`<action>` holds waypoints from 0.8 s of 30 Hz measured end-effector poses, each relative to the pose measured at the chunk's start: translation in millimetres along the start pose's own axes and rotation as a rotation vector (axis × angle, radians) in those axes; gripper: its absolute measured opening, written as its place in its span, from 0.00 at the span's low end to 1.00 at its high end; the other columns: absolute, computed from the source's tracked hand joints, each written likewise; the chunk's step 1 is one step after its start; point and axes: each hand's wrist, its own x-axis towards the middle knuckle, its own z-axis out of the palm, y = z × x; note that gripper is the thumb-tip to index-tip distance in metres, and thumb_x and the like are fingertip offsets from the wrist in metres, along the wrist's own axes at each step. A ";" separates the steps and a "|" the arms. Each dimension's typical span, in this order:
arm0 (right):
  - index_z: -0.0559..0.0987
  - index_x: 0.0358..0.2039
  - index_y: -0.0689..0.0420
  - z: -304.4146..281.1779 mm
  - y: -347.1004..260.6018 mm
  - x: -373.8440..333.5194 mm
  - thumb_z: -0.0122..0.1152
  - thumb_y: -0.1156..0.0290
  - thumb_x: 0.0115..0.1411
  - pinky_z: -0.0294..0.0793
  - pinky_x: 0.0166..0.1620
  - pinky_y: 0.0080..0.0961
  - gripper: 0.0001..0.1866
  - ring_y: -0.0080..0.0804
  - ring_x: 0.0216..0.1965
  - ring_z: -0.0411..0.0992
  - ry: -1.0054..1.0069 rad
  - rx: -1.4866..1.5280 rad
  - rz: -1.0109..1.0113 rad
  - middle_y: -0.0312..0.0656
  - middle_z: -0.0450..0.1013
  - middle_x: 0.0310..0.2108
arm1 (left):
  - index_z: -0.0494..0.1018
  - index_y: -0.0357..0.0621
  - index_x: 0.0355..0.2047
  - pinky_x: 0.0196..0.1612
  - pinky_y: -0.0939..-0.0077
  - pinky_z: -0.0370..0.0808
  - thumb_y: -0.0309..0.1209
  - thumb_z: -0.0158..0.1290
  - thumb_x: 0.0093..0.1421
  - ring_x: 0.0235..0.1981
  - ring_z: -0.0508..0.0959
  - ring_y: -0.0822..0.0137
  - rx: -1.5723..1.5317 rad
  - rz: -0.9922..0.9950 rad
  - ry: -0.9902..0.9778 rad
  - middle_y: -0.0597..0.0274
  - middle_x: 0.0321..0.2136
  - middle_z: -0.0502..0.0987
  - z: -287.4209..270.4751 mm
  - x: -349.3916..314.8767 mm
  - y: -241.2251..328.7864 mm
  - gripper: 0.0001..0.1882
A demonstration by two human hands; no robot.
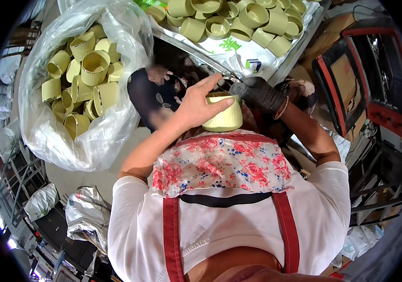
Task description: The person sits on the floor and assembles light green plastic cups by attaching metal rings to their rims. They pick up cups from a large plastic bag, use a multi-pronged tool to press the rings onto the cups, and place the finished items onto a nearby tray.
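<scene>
My bare left hand grips a pale yellow-green ribbed cup just in front of my flowered apron. Its thumb lies across the cup's near side, and the fingers reach past the rim. The cup's mouth points up and away from me. Close by the right side of the rim, my right hand is closed in a dark grey glove. A small shiny metal piece shows at its fingers; its kind is too unclear to tell.
To the left stands a large clear plastic bag with several similar cups inside. More cups are heaped on a white-covered table ahead. A red-and-black frame stands at the right; a white sack lies at lower left.
</scene>
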 end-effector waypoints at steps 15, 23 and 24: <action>0.77 0.38 0.49 35.1 16.4 -21.3 0.54 0.65 0.52 0.71 0.31 0.25 0.12 0.31 0.29 0.71 0.065 -0.114 -0.212 0.36 0.69 0.26 | 0.76 0.37 0.31 0.37 0.84 0.63 0.27 0.57 0.51 0.33 0.65 0.75 -0.457 -0.088 0.011 0.69 0.27 0.66 1.9 -58.9 -32.4 0.08; 0.76 0.32 0.58 16.9 -2.3 -7.4 0.60 0.68 0.50 0.70 0.30 0.23 0.10 0.24 0.25 0.69 -0.242 0.304 0.249 0.37 0.70 0.22 | 0.75 0.35 0.23 0.41 0.82 0.62 0.27 0.54 0.53 0.38 0.65 0.75 -0.617 -0.247 0.154 0.66 0.38 0.64 11.6 -62.1 -51.8 0.06; 0.75 0.29 0.59 17.5 -7.8 -9.8 0.59 0.69 0.50 0.68 0.28 0.21 0.08 0.22 0.23 0.67 -0.226 0.377 0.276 0.36 0.68 0.20 | 0.75 0.36 0.25 0.42 0.82 0.62 0.27 0.55 0.52 0.39 0.65 0.74 -0.638 -0.240 0.142 0.66 0.39 0.64 12.7 -62.4 -56.6 0.06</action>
